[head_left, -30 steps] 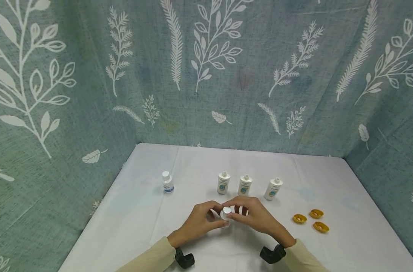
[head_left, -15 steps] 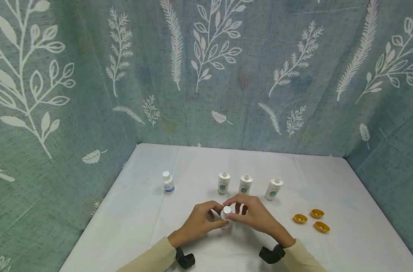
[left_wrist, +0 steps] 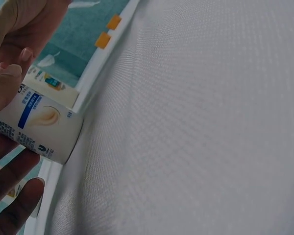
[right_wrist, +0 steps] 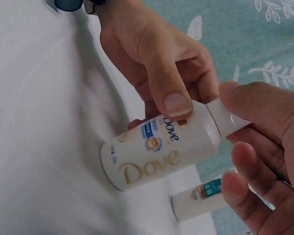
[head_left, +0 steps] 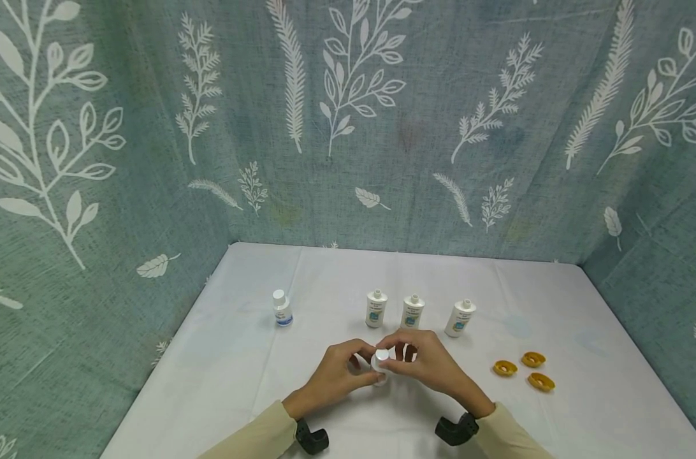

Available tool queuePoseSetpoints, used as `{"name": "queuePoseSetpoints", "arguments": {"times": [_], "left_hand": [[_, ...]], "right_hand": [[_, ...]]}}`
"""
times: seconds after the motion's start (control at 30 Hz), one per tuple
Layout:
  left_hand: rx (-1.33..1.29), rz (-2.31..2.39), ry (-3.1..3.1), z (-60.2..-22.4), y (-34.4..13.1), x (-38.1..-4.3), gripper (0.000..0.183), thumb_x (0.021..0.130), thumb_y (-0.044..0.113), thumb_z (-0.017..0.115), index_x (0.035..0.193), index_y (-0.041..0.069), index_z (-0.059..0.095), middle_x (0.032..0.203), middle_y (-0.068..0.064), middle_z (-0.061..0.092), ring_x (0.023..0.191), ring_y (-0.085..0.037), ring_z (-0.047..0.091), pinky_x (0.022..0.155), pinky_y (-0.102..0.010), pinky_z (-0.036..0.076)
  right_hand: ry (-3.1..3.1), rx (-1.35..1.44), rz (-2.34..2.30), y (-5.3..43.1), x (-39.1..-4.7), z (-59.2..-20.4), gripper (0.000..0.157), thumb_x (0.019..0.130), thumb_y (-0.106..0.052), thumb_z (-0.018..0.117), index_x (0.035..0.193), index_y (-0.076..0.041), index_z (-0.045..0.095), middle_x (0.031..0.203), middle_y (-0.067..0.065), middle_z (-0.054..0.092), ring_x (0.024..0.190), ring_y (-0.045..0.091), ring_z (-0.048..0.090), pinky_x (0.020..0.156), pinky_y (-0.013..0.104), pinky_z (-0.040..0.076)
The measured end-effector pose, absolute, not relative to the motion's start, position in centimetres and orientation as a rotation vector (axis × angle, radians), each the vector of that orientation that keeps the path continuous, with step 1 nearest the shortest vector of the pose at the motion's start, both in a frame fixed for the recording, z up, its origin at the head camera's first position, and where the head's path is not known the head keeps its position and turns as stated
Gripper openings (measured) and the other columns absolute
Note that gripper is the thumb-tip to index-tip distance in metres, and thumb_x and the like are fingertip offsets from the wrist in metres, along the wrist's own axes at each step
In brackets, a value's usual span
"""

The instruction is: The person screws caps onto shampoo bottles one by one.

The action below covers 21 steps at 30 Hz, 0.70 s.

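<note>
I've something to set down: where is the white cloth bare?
Left, between the small white bottle banded blue and the left hand; also right of the three oval orange rings. Crowded: the middle, where that hand and the right hand hold a white Dove bottle before three narrow-necked white bottles.

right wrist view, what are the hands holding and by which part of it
A Dove bottle: the left hand grips its body, while the right hand holds its cap.

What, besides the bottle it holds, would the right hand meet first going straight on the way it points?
Probably the left hand, gripping the same bottle, though depth is hard to judge.
</note>
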<state>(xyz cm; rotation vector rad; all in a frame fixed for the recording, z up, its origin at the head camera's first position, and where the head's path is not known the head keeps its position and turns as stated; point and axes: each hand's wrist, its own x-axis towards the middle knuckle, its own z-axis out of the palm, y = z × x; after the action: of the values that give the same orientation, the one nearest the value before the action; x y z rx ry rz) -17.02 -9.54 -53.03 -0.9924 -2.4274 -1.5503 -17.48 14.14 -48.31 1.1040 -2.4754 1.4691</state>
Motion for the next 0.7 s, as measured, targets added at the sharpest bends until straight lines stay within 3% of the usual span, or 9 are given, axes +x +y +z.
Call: {"name": "queuePoseSetpoints", "arguments": {"times": [0.13, 0.4, 0.53, 0.7], "left_hand": [[-0.993, -1.549, -2.418, -53.10, -9.58, -17.08, 0.034, 0.082, 0.032, 0.089, 0.109, 0.023, 0.071, 0.102, 0.014, 0.072, 0.092, -0.007, 0.067, 0.073, -0.032, 0.059], [-1.002, -1.547, -2.424, -53.27, -9.80, -17.03, 0.035, 0.082, 0.034, 0.089, 0.110, 0.021, 0.071, 0.103, 0.012, 0.072, 0.093, -0.007, 0.068, 0.072, -0.031, 0.059], [-0.996, -1.558, -2.429, -53.15, -9.78, -17.00, 0.036, 0.082, 0.033, 0.089, 0.110, 0.020, 0.071, 0.104, 0.012, 0.072, 0.094, -0.007, 0.068, 0.073, -0.032, 0.059], [-0.996, -1.564, -2.424, -53.05, -9.59, -17.01, 0.035, 0.083, 0.032, 0.089, 0.111, 0.021, 0.071, 0.104, 0.012, 0.073, 0.094, -0.007, 0.067, 0.073, -0.032, 0.059]], "right_hand": [[-2.498, 1.077, 1.495, 14.07, -17.49, -48.24, 0.026, 0.087, -0.029, 0.085, 0.110, -0.022, 0.076, 0.099, -0.012, 0.072, 0.074, 0.010, 0.062, 0.056, 0.028, 0.054], [-2.673, 1.166, 1.539, 14.71, -17.78, -47.94, 0.032, 0.095, -0.031, 0.076, 0.126, -0.024, 0.073, 0.115, -0.012, 0.072, 0.085, 0.011, 0.062, 0.062, 0.026, 0.055], [-2.657, 1.150, 1.499, 14.64, -17.86, -47.90, 0.029, 0.094, -0.033, 0.077, 0.122, -0.024, 0.075, 0.108, -0.013, 0.072, 0.082, 0.010, 0.062, 0.062, 0.029, 0.056], [-2.595, 1.030, 1.489, 14.15, -17.65, -48.10, 0.023, 0.087, -0.035, 0.085, 0.107, -0.026, 0.076, 0.086, -0.009, 0.068, 0.071, 0.008, 0.056, 0.057, 0.025, 0.051]]}}
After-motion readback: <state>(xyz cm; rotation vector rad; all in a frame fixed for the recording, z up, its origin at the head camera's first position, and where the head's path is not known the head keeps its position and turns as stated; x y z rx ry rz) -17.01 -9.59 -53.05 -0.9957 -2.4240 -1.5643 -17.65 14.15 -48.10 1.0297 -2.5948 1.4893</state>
